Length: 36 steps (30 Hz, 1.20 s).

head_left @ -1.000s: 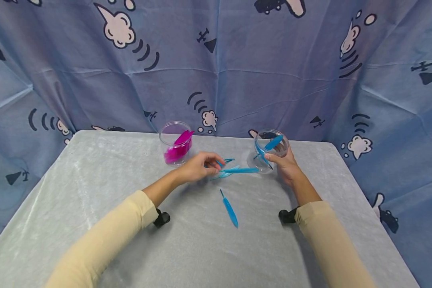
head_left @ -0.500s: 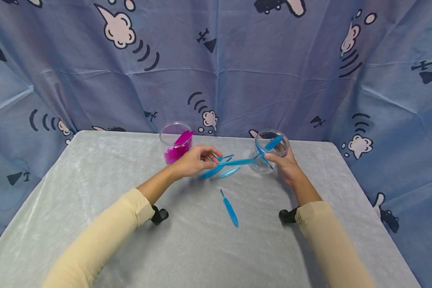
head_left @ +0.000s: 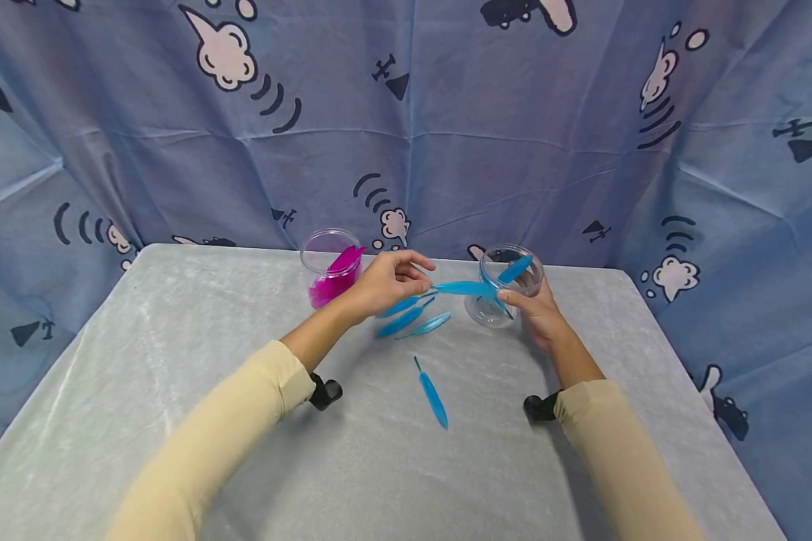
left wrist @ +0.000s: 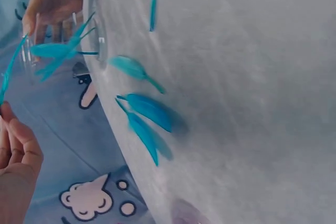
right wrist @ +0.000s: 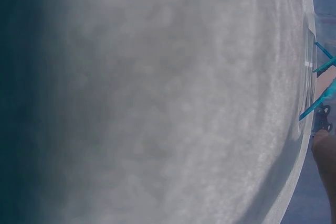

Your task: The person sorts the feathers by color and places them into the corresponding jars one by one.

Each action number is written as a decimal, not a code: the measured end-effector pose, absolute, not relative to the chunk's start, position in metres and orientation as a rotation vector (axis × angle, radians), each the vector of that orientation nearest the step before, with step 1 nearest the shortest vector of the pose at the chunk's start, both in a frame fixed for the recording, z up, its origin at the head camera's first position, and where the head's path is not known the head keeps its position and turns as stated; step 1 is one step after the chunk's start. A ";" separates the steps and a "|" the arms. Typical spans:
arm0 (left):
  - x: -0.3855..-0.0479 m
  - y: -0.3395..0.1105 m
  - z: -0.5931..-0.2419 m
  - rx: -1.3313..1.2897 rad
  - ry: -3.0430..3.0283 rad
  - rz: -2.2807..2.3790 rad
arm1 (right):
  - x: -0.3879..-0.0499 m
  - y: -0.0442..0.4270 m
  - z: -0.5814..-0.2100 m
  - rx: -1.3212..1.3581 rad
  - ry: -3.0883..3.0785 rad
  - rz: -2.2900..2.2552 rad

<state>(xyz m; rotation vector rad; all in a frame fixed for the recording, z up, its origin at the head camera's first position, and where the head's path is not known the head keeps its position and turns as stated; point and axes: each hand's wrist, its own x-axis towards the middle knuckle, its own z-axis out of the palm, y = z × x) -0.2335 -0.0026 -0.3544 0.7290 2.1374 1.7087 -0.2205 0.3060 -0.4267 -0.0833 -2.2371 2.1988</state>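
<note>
Left hand (head_left: 392, 285): I see thumb and fingertips pinching the quill end of a slim bright-blue feather (head_left: 462, 288), held above the grey-white cloth-covered bench (head_left: 352, 473).
Held feather: lies almost level in my head view, its broad end overlapping the round clear plastic jar (head_left: 477, 308); I cannot tell whether the two touch.
Right hand (head_left: 541, 312): wrapped around that jar's side, thumb toward me; I cannot tell whether the jar's base bears on the bench.
Inside the jar: crossed blue feathers (head_left: 516, 268), one reaching up to the rim; my right wrist view catches their quills at its edge.
Loose feathers: two deep-blue feathers (head_left: 401, 321) lie close together below the left hand, a pale turquoise feather (head_left: 429, 324) just beside them, and a lone blue feather (head_left: 433, 398) apart, nearer the person.
Far-left jar: a second clear round jar (head_left: 311, 259) stands upright beyond the left forearm, with bright magenta feathers (head_left: 334, 285) inside.
Backdrop: a blue curtain (head_left: 325, 165) printed with clouds and planes.
Sleeves: pale yellow sleeves (head_left: 210, 443) on both arms.
</note>
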 end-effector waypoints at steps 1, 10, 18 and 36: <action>-0.234 0.000 -0.353 0.723 2.144 1.719 | -0.220 0.306 -0.427 -0.086 -2.233 2.207; -0.239 0.016 -0.342 0.649 2.182 1.813 | -0.220 0.304 -0.425 -0.074 -2.210 2.247; -0.240 0.021 -0.332 0.616 2.076 1.931 | -0.221 0.304 -0.424 -0.076 -2.207 2.256; -0.245 0.056 -0.336 0.599 2.179 1.983 | -0.221 0.305 -0.426 -0.072 -2.239 2.203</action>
